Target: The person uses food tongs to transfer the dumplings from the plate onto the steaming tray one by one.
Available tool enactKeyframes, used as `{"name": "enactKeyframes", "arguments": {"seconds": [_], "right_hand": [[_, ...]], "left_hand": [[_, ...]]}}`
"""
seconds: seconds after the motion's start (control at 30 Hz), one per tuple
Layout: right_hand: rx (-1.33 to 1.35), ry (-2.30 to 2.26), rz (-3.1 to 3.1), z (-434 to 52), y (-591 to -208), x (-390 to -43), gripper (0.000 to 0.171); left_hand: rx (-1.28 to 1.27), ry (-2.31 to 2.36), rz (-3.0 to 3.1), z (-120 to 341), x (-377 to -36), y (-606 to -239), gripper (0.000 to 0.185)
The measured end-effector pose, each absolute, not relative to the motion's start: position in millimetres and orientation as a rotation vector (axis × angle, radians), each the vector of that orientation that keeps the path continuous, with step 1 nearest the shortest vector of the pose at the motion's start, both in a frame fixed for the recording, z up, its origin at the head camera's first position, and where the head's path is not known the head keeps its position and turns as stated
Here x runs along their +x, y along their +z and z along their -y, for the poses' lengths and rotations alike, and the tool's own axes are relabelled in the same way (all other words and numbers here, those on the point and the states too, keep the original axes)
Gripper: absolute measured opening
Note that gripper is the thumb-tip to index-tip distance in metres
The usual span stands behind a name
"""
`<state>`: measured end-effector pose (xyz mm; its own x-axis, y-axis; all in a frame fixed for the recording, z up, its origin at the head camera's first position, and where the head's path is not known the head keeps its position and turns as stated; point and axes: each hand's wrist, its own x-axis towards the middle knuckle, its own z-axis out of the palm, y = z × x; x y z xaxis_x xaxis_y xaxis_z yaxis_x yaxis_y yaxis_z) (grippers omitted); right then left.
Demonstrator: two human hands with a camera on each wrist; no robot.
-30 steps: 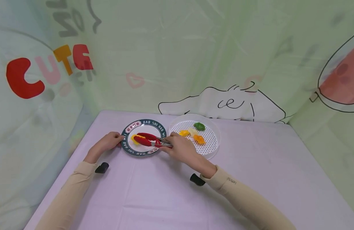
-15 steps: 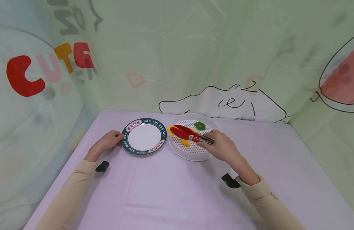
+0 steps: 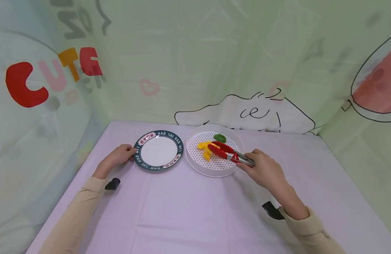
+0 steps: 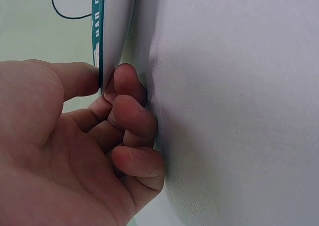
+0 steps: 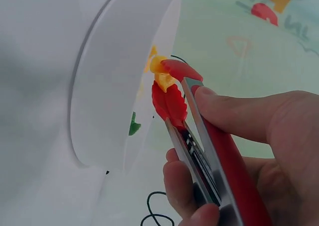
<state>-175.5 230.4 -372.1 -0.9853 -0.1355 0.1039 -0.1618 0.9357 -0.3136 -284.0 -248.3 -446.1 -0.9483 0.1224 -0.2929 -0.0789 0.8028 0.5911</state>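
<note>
Head view showed the right hand wrapped around the steel handles of the red-tipped tongs, thumb on top and fingers curled beneath, so that grip was pressed onto the tool. The tongs ran long-axis away from the grip toward the person's left and slightly away from the body, over the white perforated tray. Their tips were closed on a yellow food piece, which hung at the far end of the tool, just above the mesh and beside another yellow piece; a green piece lay beyond the tips, toward the backdrop. Right wrist view confirmed the red tong tips pinching that yellow piece past the tray rim. Well apart on the other side, the left hand pinched the near-left rim of the green-rimmed plate, thumb on top, fingers tucked under against the tabletop. So the held piece lay nearer the right hand by far.
</note>
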Motion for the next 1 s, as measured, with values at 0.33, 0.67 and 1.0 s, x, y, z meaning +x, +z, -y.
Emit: {"name": "enactKeyframes", "arguments": {"seconds": [0.33,0.67,1.0], "right_hand": [[0.186,0.423,3.055,-228,-385,-176,0.046],[0.17,0.441,3.005,-223,-379,-169,0.061],[0.198,1.1,3.066,-140,-404,-163,0.09]], "left_hand": [[0.042,0.932,-2.664,248,-284,-447,0.03],[0.046,0.953,-2.654,248,-286,-448,0.029],[0.027,0.949,-2.637,249,-285,-445,0.029]]}}
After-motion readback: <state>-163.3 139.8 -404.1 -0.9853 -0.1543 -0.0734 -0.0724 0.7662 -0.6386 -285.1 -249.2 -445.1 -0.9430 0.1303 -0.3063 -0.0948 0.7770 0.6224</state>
